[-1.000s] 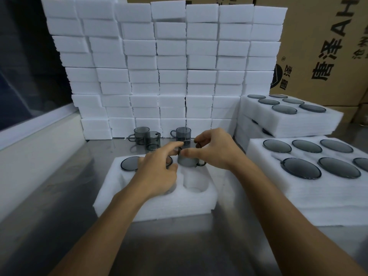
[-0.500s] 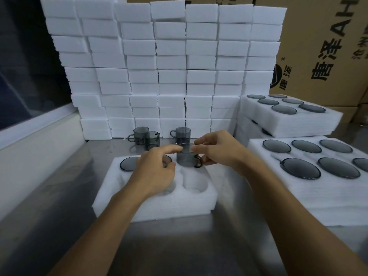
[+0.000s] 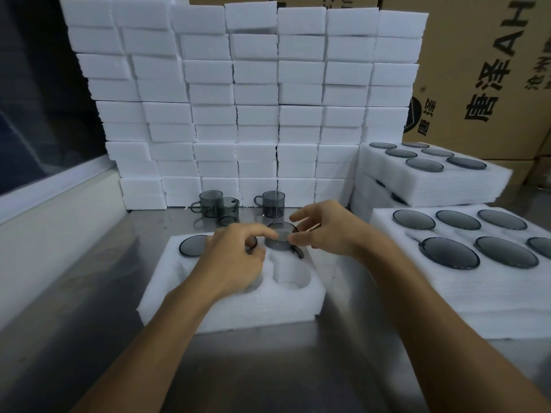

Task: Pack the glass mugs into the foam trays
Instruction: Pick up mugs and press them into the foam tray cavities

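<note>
Smoky grey glass mug (image 3: 279, 240), half-seated in white foam tray (image 3: 226, 311): rigid, slick, brittle (rim-held); both hands' fingertips pinched on rim, left hand (image 3: 235, 257), right hand (image 3: 325, 231).

Your left hand (image 3: 235, 257) and your right hand (image 3: 331, 231) are both bare: you wear no gloves, and no ring shows on any finger in view. Your wrists carry no watch, strap or band. Both forearms are uncovered all the way from the wrist down to the bottom edge of the view, with no sleeve or cuff showing anywhere along them. Your fingernails look short and unpainted.
</note>
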